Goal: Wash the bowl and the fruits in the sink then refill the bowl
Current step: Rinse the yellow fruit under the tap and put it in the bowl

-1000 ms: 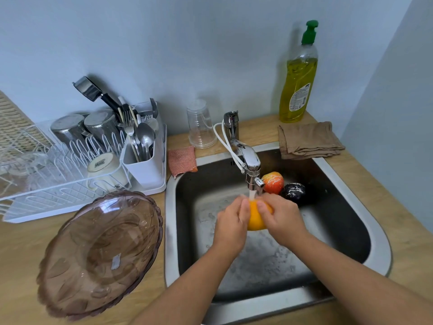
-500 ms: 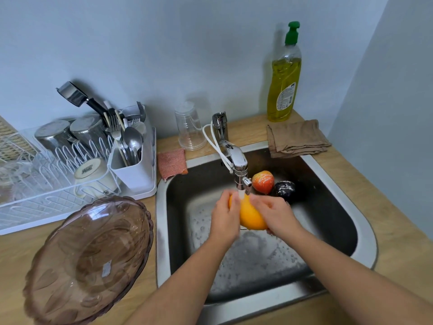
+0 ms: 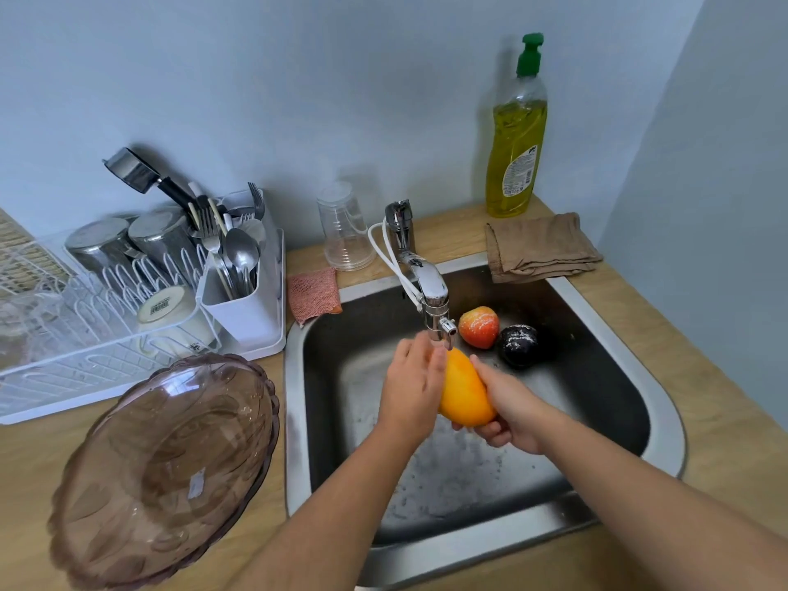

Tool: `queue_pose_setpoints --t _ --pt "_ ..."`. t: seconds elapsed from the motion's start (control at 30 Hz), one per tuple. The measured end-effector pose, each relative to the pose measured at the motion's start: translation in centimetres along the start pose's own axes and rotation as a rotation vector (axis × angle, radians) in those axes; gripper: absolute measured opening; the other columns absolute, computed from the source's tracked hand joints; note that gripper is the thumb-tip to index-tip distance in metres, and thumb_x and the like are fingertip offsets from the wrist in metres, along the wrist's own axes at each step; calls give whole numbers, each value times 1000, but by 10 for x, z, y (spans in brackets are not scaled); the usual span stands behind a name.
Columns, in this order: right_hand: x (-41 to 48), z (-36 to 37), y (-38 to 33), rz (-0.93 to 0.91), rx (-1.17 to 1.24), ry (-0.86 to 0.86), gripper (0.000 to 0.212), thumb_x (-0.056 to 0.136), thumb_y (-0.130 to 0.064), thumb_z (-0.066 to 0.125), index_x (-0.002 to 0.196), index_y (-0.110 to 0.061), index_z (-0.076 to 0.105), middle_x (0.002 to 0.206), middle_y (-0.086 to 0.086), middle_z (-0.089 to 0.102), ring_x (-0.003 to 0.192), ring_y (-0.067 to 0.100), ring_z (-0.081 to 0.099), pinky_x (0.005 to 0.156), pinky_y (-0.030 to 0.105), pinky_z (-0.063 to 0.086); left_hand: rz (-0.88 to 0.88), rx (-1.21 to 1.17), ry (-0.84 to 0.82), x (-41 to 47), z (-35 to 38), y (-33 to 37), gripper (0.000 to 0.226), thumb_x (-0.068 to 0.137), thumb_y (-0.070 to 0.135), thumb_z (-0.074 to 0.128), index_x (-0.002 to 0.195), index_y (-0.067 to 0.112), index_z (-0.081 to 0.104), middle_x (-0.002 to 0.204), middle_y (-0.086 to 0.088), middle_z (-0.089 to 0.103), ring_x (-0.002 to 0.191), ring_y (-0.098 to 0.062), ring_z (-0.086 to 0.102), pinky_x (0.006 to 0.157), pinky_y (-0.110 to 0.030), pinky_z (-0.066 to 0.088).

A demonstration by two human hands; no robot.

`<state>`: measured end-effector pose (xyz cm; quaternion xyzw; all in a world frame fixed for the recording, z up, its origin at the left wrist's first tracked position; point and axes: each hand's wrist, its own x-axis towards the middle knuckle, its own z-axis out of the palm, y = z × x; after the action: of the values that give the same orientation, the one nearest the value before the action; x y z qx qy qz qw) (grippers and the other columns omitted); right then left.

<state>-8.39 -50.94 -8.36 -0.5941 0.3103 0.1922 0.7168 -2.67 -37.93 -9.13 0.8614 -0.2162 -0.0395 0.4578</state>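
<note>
Over the steel sink (image 3: 665,424) I hold a yellow-orange mango (image 3: 464,392) just below the faucet spout (image 3: 439,313). My right hand (image 3: 511,411) cups it from beneath and the right. My left hand (image 3: 411,388) presses flat against its left side. A red-orange apple (image 3: 479,327) and a dark purple fruit (image 3: 518,345), both speckled with drops, lie at the back of the basin. The brown translucent bowl (image 3: 166,467) rests on the counter, left of the sink.
A white dish rack (image 3: 106,317) with metal cups, a mug and a cutlery holder stands at the back left. A clear plastic cup (image 3: 345,228), pink sponge cloth (image 3: 313,292), folded brown cloth (image 3: 539,247) and green-capped soap bottle (image 3: 516,134) line the back.
The mango has come lower beneath the spout and shows more between my hands. My left hand has slid along its side.
</note>
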Motion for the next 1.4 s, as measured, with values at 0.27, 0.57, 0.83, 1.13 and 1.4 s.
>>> queue_pose_setpoints --t 0.27,0.57,0.83,1.13,1.4 --pt "6 -6 17 -420 -253 106 35 101 -40 32 135 -35 39 120 2 56 98 18 61 73 32 55 -344 -515 -221 3 2 -1 54 93 56 41 142 43 22 146 4 33 129 -23 43 105 -50 43" --pt "-1 -4 32 -370 -427 -85 56 90 -7 60 128 -39 35 123 7 55 101 21 65 83 35 58 -341 -518 -347 -18 -28 -23 49 78 25 77 121 34 57 129 -1 53 119 -25 53 99 -49 49" --pt "-4 34 29 -491 -544 -9 53 78 -19 77 117 -39 45 113 -6 57 88 14 66 76 33 57 -420 -605 -263 -38 -76 -32 37 87 4 64 119 21 55 122 -2 57 110 -19 57 86 -36 55" --pt "-20 80 -7 -672 -452 -60 48 73 -15 81 100 -27 43 117 2 54 105 18 61 79 33 56 -279 -638 -123 -44 -124 -12 55 70 25 79 121 29 60 126 -12 53 113 -29 58 95 -50 52" --pt "-35 91 -41 -785 -433 -37 56 70 -18 83 104 -36 44 116 0 58 101 18 63 85 41 56 -202 -678 -6 -41 -154 9 42 85 10 68 124 17 54 113 1 59 102 -16 62 80 -33 59"
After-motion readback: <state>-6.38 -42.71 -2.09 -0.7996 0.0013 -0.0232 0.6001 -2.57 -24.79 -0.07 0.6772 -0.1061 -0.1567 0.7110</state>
